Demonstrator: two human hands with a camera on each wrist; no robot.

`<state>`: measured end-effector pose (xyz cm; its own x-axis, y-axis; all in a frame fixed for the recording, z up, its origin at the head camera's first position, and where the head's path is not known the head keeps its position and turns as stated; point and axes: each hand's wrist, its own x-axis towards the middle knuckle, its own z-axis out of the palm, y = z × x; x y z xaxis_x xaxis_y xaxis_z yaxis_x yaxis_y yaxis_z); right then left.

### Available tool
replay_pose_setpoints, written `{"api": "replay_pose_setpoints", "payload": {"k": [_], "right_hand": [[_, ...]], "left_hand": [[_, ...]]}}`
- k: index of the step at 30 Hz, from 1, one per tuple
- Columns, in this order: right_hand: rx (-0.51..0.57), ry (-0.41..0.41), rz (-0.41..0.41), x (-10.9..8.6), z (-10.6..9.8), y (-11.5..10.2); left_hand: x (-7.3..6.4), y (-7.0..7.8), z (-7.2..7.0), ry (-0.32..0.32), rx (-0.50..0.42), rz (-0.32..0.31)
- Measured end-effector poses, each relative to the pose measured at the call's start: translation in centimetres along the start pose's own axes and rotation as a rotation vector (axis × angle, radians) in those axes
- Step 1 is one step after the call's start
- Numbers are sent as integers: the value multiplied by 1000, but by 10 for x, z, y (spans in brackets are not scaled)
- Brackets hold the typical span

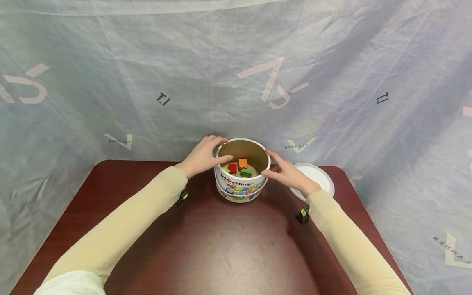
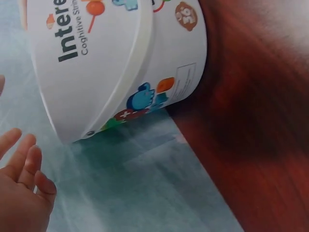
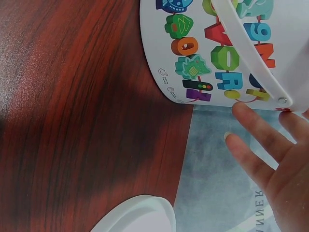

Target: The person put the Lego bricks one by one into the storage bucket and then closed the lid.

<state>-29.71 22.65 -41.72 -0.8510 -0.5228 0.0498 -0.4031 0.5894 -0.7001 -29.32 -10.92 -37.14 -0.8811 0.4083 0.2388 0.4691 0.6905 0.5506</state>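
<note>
A white round bucket [image 1: 241, 187], printed with "Interesting" and colourful toy pictures, stands lidless near the table's far edge. Inside it lie several small blocks, among them a red block [image 1: 232, 168], an orange block [image 1: 242, 163] and a green block [image 1: 246, 173]. My left hand [image 1: 204, 155] is at the bucket's left rim, thumb over the opening; in the left wrist view its visible fingers are spread and apart from the wall. On the other side my right hand [image 1: 285, 170] has its fingers extended along the rim and side. In the right wrist view a fingertip appears to touch the bucket [image 3: 217, 58].
The white lid [image 1: 313, 176] lies on the table to the right of the bucket, partly behind my right wrist. The dark red-brown wooden table [image 1: 228, 246] ends just behind the bucket. A grey printed cloth [image 1: 206, 73] hangs around the back and sides.
</note>
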Motion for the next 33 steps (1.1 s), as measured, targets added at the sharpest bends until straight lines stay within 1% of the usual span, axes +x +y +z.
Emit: {"api": "replay_pose_setpoints", "payload": {"k": [5,10,14,19,23,27,33], "right_hand": [[9,1,4,-1,1,1],[33,-17,9,-2,3,2],[40,-18,15,-1,3,2],[34,-17,14,-1,3,2],[30,-14,13,-2,2,-1],[26,-16,19,-3,2,-2],[-12,-11,7,-2,1,-2]], "left_hand": [[-9,-5,5,16,-50,-23],[-19,-12,14,29,-107,-66],[-25,-17,19,32,-127,-96],[-31,-20,25,22,-150,-112],[-34,-21,29,7,-154,-119],[-36,-24,33,-14,-157,-139],[-38,-26,36,4,-138,-139]]}}
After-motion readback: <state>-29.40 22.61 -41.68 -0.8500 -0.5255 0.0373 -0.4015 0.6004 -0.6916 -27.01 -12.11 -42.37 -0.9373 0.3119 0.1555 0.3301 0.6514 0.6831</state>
